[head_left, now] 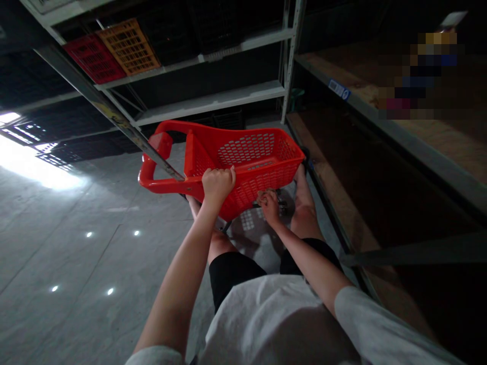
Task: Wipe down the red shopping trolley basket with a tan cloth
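Observation:
A red plastic shopping cart with perforated sides stands in front of my legs, its looped handle toward the left. My left hand is closed around the near top rim of its basket. Lower and further right, my right hand is beside the basket's near side wall, close to the wheels. Its fingers are closed on a crumpled brown piece, cloth or paper, I cannot tell which. The cart's basket shows only its red inner walls and slotted floor.
A metal bar slants down from the upper left across the cart's handle. Behind stand white shelves with a red crate, a yellow crate and dark crates. Wooden shelving runs along the right. Grey concrete floor extends left.

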Demonstrator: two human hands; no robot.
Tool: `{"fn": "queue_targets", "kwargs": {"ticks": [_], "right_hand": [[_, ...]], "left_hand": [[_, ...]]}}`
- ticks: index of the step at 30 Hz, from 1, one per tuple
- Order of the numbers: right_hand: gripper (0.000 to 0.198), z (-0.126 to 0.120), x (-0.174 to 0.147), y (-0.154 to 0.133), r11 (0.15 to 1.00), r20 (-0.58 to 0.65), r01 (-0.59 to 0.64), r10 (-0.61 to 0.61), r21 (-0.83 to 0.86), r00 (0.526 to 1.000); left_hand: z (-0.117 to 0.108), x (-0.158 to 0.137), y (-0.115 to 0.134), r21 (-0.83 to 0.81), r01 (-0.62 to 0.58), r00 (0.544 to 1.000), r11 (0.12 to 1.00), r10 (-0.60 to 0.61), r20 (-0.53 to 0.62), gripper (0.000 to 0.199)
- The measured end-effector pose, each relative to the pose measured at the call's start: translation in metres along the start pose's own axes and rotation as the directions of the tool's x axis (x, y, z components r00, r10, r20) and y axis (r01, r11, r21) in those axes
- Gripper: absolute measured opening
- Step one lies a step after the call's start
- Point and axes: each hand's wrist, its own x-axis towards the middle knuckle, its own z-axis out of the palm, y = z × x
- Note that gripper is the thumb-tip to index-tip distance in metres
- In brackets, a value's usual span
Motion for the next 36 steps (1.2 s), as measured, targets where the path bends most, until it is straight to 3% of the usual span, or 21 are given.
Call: {"fn": "queue_targets", "kwargs": {"ticks": [3,5,9,13,18,22,28,31,36], "right_hand": [[0.013,-0.003,0.03,-0.026,0.999,-0.081,0.043,-0.042,0.005,0.996],[0.011,0.001,0.055,-0.049,0.986,-0.16,0.164,-0.158,0.027,0.974],[0.005,0.018,0.076,-0.07,0.93,-0.131,0.366,-0.358,0.04,0.924],[0.013,0.025,0.035,-0.048,0.898,-0.002,0.438,-0.439,0.022,0.899],[0.031,0.001,-0.023,-0.02,0.882,0.066,0.47,-0.471,0.03,0.879],[0.029,-0.005,-0.008,-0.031,0.878,-0.029,0.478,-0.479,-0.012,0.878],[0.014,0.02,0.054,-0.07,0.874,-0.073,0.485,-0.486,-0.029,0.871],[0.015,0.025,0.039,-0.065,0.886,-0.045,0.463,-0.464,-0.03,0.885],[0.023,0.008,-0.03,-0.025,0.882,0.01,0.471,-0.471,0.0,0.882]], "left_hand": [[0.001,0.001,0.0,0.017,0.002,1.0,1.0,-0.002,0.012,0.072],[0.002,0.001,0.0,0.051,-0.014,1.0,0.999,0.015,-0.013,0.073],[0.001,-0.001,0.002,0.092,-0.029,0.999,0.995,0.032,-0.033,0.069],[-0.004,-0.003,0.007,0.088,-0.02,1.0,0.996,0.019,0.004,0.065],[-0.009,-0.004,0.011,0.048,-0.008,0.999,0.999,0.006,0.038,0.064],[-0.008,-0.007,0.014,0.042,-0.008,0.999,0.999,0.007,0.034,0.064],[-0.014,-0.005,0.024,0.082,-0.004,0.997,0.997,-0.003,0.082,0.059],[-0.023,-0.003,0.034,0.083,0.002,0.987,0.997,-0.015,0.158,0.052],[-0.029,0.0,0.046,0.075,0.0,0.976,0.997,-0.016,0.217,0.055]]}}
